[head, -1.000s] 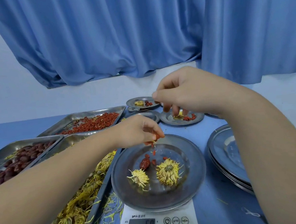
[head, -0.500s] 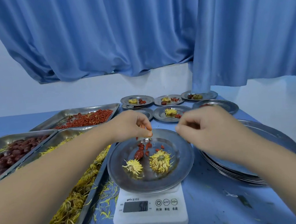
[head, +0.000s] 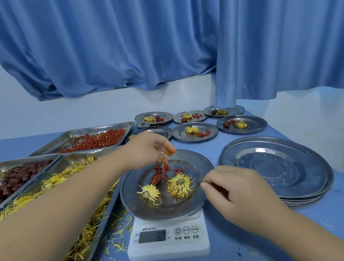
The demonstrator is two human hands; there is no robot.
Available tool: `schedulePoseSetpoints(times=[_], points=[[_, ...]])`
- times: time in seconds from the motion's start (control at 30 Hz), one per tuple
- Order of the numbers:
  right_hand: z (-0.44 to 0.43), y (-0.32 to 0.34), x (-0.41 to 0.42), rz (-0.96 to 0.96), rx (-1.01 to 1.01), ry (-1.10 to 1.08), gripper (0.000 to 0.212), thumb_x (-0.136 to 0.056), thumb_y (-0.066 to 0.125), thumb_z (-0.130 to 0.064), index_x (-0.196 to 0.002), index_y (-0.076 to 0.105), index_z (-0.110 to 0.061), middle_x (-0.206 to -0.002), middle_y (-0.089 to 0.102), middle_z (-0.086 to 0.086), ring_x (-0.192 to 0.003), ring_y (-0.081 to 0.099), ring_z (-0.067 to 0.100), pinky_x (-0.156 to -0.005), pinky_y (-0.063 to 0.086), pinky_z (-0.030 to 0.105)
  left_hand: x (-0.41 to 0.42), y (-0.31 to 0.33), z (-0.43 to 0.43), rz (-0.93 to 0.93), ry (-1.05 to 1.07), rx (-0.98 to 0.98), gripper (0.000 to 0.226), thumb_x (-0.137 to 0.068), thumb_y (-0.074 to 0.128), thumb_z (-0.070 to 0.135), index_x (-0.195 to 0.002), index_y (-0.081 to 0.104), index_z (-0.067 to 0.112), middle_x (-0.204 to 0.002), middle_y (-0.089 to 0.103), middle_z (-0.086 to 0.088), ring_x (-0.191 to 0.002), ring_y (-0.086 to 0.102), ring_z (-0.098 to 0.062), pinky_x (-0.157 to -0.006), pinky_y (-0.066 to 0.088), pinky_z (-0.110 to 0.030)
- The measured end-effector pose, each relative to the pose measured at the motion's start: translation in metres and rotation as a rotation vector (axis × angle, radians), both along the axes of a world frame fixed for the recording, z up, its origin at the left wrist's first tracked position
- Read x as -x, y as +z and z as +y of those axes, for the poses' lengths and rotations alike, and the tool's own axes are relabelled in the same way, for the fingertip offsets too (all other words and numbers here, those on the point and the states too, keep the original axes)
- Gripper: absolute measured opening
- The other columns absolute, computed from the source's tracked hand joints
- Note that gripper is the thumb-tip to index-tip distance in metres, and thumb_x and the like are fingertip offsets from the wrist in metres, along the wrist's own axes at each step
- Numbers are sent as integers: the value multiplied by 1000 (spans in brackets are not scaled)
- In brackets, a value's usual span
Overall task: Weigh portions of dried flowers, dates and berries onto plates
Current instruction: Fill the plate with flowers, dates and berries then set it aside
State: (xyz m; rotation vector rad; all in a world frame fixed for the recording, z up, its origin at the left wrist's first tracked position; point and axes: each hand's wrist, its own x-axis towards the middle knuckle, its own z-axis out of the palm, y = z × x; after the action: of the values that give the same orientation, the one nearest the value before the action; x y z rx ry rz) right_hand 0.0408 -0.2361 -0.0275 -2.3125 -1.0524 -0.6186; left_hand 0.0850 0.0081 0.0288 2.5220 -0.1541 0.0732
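A metal plate [head: 198, 165] rests on a white digital scale [head: 168, 238] whose display reads 5.0. On the plate lie two yellow dried flowers [head: 179, 185], one red date [head: 155, 178] and several red berries [head: 165, 170]. My left hand [head: 148, 148] hovers over the plate's far left rim, fingertips pinched on a few berries, with some falling below it. My right hand [head: 232, 189] sits at the plate's right rim, thumb and forefinger pinched together; I cannot see anything held in them.
Three steel trays stand at the left: berries [head: 94, 140], dates [head: 11, 178], loose yellow flowers [head: 68, 174]. Several filled plates [head: 195, 131] sit at the back. A stack of bare plates [head: 275, 168] stands right of the scale. Petals litter the blue table.
My right hand came down from above the far plates to the weighing plate's right rim. More berries lie on the plate. The camera has tilted, showing more of the table.
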Motion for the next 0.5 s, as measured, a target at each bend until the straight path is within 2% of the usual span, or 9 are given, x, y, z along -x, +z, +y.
schedulePoseSetpoints(times=[0.13, 0.23, 0.33, 0.4, 0.5], points=[[-1, -3, -3, 24, 22, -9, 38, -88, 32, -46, -76, 62, -26, -63, 53, -11, -59, 51, 8, -53, 47, 32, -1, -3, -1, -24, 45, 29, 26, -84, 68, 3, -95, 72, 26, -89, 71, 9, -83, 70, -8, -72, 56, -19], [-2, -3, -4, 21, 31, -8, 38, -88, 32, -46, -77, 62, -26, -63, 54, -11, -60, 51, 8, -54, 47, 32, -2, -3, -2, -30, 62, 76, 23, -84, 72, 7, -100, 72, 23, -98, 69, 4, -84, 69, -12, -71, 57, -20], [-3, -3, -3, 17, 20, -8, 37, -89, 32, -45, -76, 61, -25, -63, 53, -10, -59, 50, 9, -54, 46, 32, -1, -3, -2, -22, 72, 198, 28, -83, 70, 0, -102, 71, 20, -102, 67, 0, -80, 68, -5, -61, 53, -14], [-3, -3, -2, 7, 20, -4, 38, -89, 33, -45, -75, 61, -24, -62, 53, -10, -59, 50, 9, -53, 45, 32, -1, -4, -2, 7, 72, 252, 33, -83, 67, -7, -103, 69, 20, -106, 66, 0, -82, 67, -3, -60, 52, -14], [-3, -3, -1, 1, 20, 6, 37, -89, 33, -44, -75, 61, -24, -61, 52, -10, -58, 49, 8, -52, 45, 32, -1, -6, 0, 61, 64, 308, 34, -84, 66, -8, -105, 67, 18, -112, 64, -3, -85, 70, -12, -64, 55, -19]])
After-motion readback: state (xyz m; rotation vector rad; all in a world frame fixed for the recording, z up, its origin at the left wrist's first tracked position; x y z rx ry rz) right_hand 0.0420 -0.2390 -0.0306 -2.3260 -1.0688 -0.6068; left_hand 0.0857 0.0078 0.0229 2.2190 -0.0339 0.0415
